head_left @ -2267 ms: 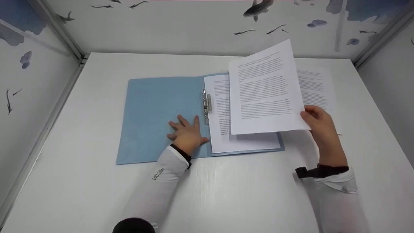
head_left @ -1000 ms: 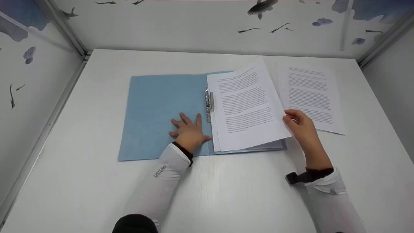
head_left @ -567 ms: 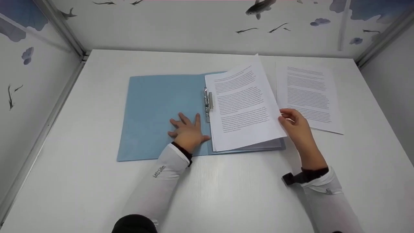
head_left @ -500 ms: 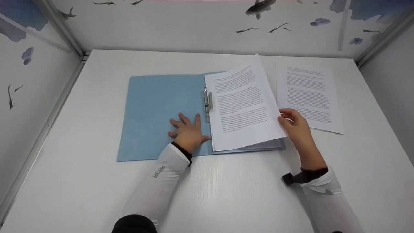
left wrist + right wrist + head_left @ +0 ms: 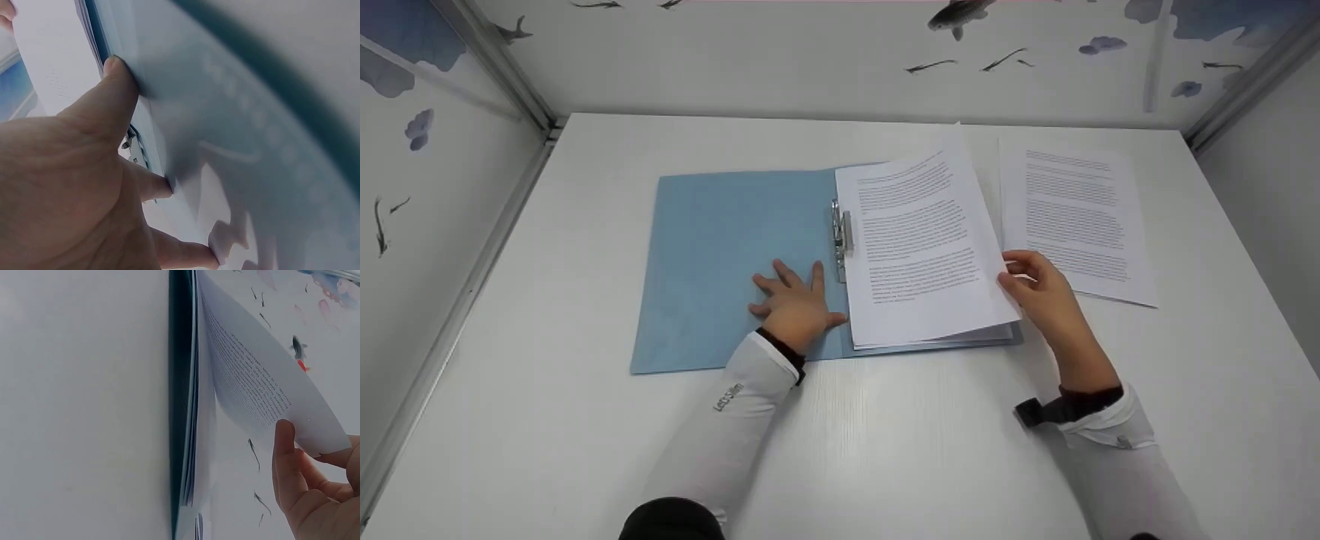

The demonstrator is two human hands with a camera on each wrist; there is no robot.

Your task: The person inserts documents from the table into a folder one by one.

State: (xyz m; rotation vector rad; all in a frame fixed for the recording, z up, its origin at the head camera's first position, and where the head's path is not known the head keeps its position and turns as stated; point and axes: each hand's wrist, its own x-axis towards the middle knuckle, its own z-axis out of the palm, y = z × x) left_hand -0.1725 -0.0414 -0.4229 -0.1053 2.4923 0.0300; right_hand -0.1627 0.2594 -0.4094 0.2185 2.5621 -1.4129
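Note:
A blue folder [image 5: 727, 225] lies spread wide, with a metal lever clip [image 5: 841, 232] along its spine. My left hand [image 5: 793, 309] is spread flat on its left cover, thumb beside the spine; in the left wrist view the fingertips [image 5: 163, 185] touch the cover. On the right side rests a stack of printed sheets. My right hand [image 5: 1042, 289] pinches the right edge of the top sheet [image 5: 922, 247] between thumb and fingers. That sheet's right side is lifted and curved, as the right wrist view shows, over the stack [image 5: 191, 439] below. Its left edge lies close to the clip.
Another printed sheet pile [image 5: 1076, 217] lies to the right of the folder on the white table [image 5: 877, 450]. White panels [image 5: 780, 60] with fish and leaf pictures enclose the table at the back and sides. A black round object [image 5: 671, 519] shows at the bottom edge.
My right hand has brought the top sheet left and down from above the folder onto the stack beside the clip. Lately it shifts only slightly. My left hand stays in place.

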